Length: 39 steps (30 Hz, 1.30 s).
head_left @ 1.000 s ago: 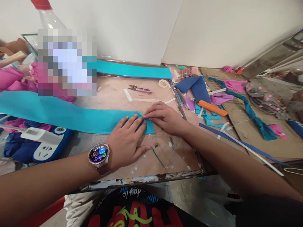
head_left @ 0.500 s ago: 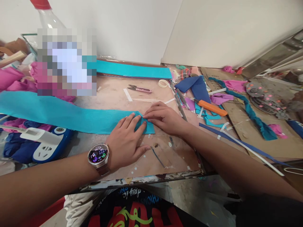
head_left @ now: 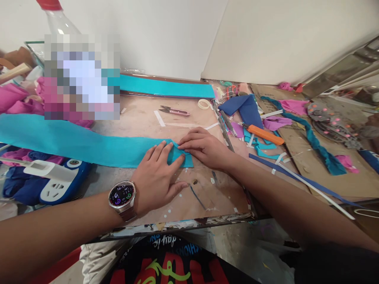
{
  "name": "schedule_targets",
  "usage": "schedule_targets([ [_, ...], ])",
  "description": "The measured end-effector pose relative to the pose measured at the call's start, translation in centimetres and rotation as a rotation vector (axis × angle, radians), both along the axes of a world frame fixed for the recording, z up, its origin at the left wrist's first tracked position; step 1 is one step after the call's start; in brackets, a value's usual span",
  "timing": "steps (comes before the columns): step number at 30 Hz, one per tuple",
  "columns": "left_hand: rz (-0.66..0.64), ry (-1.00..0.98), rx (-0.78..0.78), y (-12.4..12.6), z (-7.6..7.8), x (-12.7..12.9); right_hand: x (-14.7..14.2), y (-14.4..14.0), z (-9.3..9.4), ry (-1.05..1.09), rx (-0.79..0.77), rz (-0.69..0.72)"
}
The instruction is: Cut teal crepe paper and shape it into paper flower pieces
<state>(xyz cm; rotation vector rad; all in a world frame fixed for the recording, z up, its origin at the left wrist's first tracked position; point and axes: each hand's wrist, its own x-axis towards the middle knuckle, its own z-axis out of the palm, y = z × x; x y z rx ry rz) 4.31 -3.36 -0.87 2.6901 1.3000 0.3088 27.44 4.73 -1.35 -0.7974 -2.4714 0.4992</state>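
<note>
A long turquoise strip, which looks like fabric or crepe paper, runs from the left edge to the middle of the table. My left hand lies with spread fingers on the strip near its right end, wearing a watch on the wrist. My right hand pinches a small fold at that end, thumb and fingertips together. The folded bit is partly hidden by the fingers of both hands. Beyond the hands lie thread snips with a pink handle.
Another turquoise strip stretches along the back. A tape roll, an orange utility knife and a folded blue piece are to the right. At left are a power strip, pink crumpled pieces and a bottle.
My left fingers have shifted very slightly left on the strip. The right hand keeps its pinch at the fold, almost unmoved.
</note>
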Motion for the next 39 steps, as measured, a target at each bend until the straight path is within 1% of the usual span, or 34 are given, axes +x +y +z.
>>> schedule_targets([
  [10,0.031,-0.018,0.021,-0.1,0.2,0.1,0.0,0.0,0.1,-0.028,0.001,0.0],
  [16,-0.006,-0.006,-0.004,0.4,-0.1,0.0,0.0,0.1,-0.1,-0.024,0.026,0.005],
  [22,-0.002,0.007,-0.003,0.6,-0.3,0.0,0.1,0.0,0.0,-0.026,0.036,0.01],
  [28,0.009,0.019,0.013,0.5,-0.2,0.0,0.2,0.0,0.0,-0.054,0.093,0.06],
  [34,0.05,0.003,0.041,0.9,0.1,-0.4,0.3,-0.1,0.1,-0.063,0.087,0.075],
  [36,0.044,-0.001,0.056,1.1,0.0,-0.5,0.3,-0.1,0.1,-0.062,0.089,0.077],
  [39,0.002,0.0,0.057,1.2,-0.1,-0.5,0.2,-0.2,0.2,-0.062,0.085,0.077],
])
